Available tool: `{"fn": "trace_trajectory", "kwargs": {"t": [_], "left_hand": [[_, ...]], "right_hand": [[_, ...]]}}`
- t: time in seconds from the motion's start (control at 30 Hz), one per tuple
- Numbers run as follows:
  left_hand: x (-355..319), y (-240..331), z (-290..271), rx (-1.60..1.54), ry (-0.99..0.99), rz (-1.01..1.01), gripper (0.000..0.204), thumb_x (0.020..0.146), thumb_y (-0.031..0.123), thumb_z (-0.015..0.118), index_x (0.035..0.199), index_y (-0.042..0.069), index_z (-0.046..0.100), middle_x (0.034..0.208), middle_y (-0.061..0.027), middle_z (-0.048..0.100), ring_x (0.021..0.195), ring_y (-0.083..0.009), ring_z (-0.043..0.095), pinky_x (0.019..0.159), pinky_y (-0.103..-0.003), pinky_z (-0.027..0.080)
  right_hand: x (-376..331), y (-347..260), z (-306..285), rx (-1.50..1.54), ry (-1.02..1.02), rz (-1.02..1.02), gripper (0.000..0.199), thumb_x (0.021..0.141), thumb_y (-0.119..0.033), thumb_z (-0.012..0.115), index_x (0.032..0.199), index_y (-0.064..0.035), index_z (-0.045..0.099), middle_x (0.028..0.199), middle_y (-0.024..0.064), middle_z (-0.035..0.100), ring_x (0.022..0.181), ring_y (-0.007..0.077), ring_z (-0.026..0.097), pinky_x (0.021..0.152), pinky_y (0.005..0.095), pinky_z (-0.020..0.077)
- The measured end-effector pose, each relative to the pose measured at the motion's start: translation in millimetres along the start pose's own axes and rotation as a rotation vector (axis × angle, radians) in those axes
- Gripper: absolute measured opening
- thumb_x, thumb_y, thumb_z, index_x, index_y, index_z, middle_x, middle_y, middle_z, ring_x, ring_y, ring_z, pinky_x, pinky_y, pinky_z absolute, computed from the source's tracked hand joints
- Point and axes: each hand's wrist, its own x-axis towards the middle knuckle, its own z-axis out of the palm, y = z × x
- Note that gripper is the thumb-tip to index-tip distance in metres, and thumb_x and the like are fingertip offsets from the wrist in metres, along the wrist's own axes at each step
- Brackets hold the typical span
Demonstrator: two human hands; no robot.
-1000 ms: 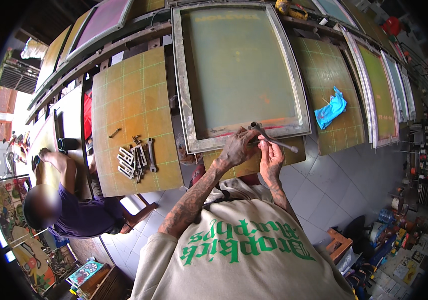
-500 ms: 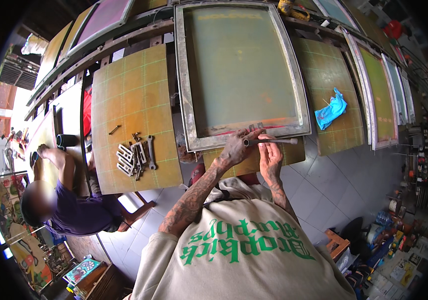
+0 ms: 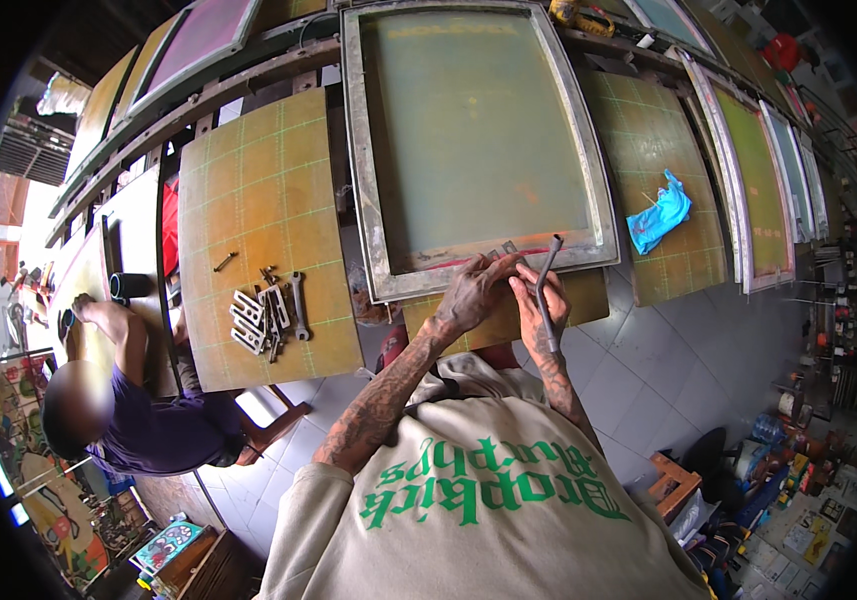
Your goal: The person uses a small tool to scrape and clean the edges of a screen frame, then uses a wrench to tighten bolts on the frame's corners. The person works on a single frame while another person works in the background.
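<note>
In front of me lies a large screen-printing frame (image 3: 605,205) with a worn metal border and a greenish mesh (image 3: 478,140). My left hand (image 3: 470,296) is at its near edge, fingers bent together beside a small metal bracket (image 3: 509,247); what they pinch, if anything, is hidden. Close by on the right, my right hand (image 3: 540,308) grips a dark bent socket wrench (image 3: 544,285), its socket end pointing up and away over the frame's edge. The two hands nearly touch at the fingertips.
On the left board (image 3: 258,190) lie several slotted metal brackets (image 3: 248,322), bolts (image 3: 225,262) and an open-end wrench (image 3: 299,305). A blue crumpled glove or cloth (image 3: 659,213) rests on the right board (image 3: 623,130). Another person (image 3: 163,415) works at the far left.
The socket wrench has turned from lying crosswise to pointing away from me, swinging in my right hand. My left hand stays at the frame's near edge with its fingers shifted slightly.
</note>
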Motion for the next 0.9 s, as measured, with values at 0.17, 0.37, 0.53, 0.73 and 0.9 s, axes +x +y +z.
{"fn": "trace_trajectory", "kwargs": {"t": [0.17, 0.37, 0.53, 0.73, 0.9], "left_hand": [[0, 0, 6, -0.016, 0.039, -0.063, 0.066, 0.078, 0.001, 0.074, 0.14, 0.009, 0.055, 0.112, -0.0107, 0.073, 0.093, -0.033, 0.061, 0.087, -0.043, 0.051], [6, 19, -11, 0.077, -0.034, -0.017, 0.077, 0.075, 0.004, 0.074, 0.147, 0.011, 0.048, 0.121, -0.0116, 0.07, 0.097, -0.0354, 0.058, 0.088, -0.046, 0.05], [4, 7, -11, -0.039, -0.113, -0.097, 0.072, 0.082, 0.007, 0.072, 0.149, 0.011, 0.046, 0.123, -0.0146, 0.065, 0.102, -0.0385, 0.06, 0.092, -0.049, 0.05], [4, 9, -17, -0.078, -0.084, -0.037, 0.069, 0.081, 0.006, 0.072, 0.146, 0.012, 0.049, 0.118, -0.0134, 0.068, 0.098, -0.0383, 0.061, 0.085, -0.046, 0.053], [-9, -18, 11, 0.061, 0.017, -0.113, 0.078, 0.075, 0.004, 0.073, 0.148, 0.01, 0.045, 0.126, -0.0101, 0.068, 0.097, -0.0374, 0.059, 0.087, -0.045, 0.051]], "right_hand": [[0, 4, 4, 0.047, -0.007, 0.122, 0.023, 0.091, -0.012, 0.079, 0.109, -0.0002, 0.074, 0.096, 0.0076, 0.07, 0.085, 0.0174, 0.066, 0.075, 0.0325, 0.0542], [-3, 13, 6, -0.024, -0.018, 0.157, 0.023, 0.095, -0.013, 0.075, 0.114, -0.0004, 0.073, 0.095, 0.0074, 0.07, 0.086, 0.0159, 0.066, 0.078, 0.033, 0.0547], [-2, 10, 5, -0.055, -0.131, -0.095, 0.024, 0.101, -0.008, 0.063, 0.123, -0.002, 0.07, 0.115, 0.0107, 0.069, 0.103, 0.0187, 0.066, 0.087, 0.0334, 0.0545], [-11, -3, 13, -0.061, -0.023, 0.032, 0.033, 0.099, -0.011, 0.068, 0.131, -0.0048, 0.067, 0.123, 0.0089, 0.069, 0.108, 0.0257, 0.065, 0.094, 0.039, 0.052], [-13, 4, 18, -0.125, -0.012, -0.01, 0.027, 0.095, -0.012, 0.073, 0.121, -0.0052, 0.07, 0.113, 0.0082, 0.072, 0.11, 0.0258, 0.065, 0.091, 0.0385, 0.0534]]}}
